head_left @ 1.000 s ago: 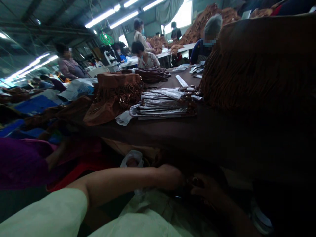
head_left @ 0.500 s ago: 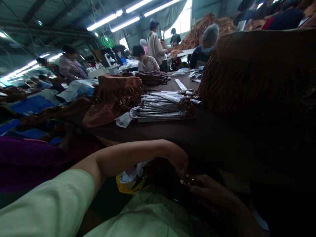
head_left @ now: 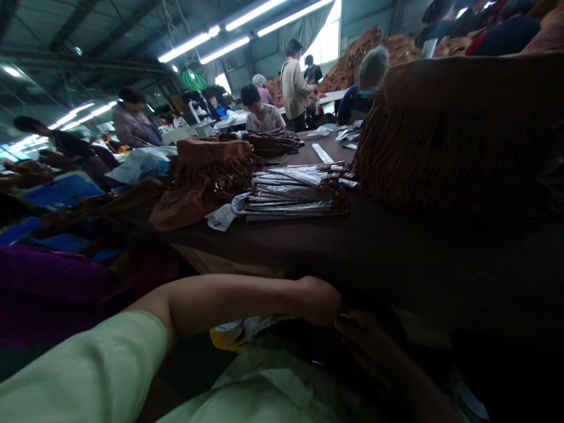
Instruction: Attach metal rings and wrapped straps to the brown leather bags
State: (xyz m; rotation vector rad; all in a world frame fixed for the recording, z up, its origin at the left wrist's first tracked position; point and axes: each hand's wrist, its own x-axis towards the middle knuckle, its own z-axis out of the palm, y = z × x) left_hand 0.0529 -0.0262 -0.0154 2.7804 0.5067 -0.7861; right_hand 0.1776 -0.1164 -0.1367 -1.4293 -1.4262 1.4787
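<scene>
My left hand (head_left: 321, 299) reaches across over my lap, below the table's near edge, its fingers closed and mostly hidden behind the wrist. My right hand (head_left: 363, 329) meets it from the other side with fingers curled. Between them is a dark brown leather piece (head_left: 324, 338) with a small shiny metal fitting (head_left: 345, 316) at the fingertips. Deep shadow hides most of the piece, so its full shape cannot be made out. A yellow and white plastic bag (head_left: 229, 336) shows under my left forearm.
On the dark table (head_left: 273, 238) lies a stack of straps wrapped in white (head_left: 291, 191). Brown fringed bags (head_left: 202, 167) are to its left, and a large fringed pile (head_left: 440, 135) rises at the right. Blue plastic (head_left: 64, 189) lies far left. Several people work beyond the table.
My left forearm and hand have moved lower, hiding more of the brown piece and its fittings. My right hand stays close by. A standing person in the background has shifted right.
</scene>
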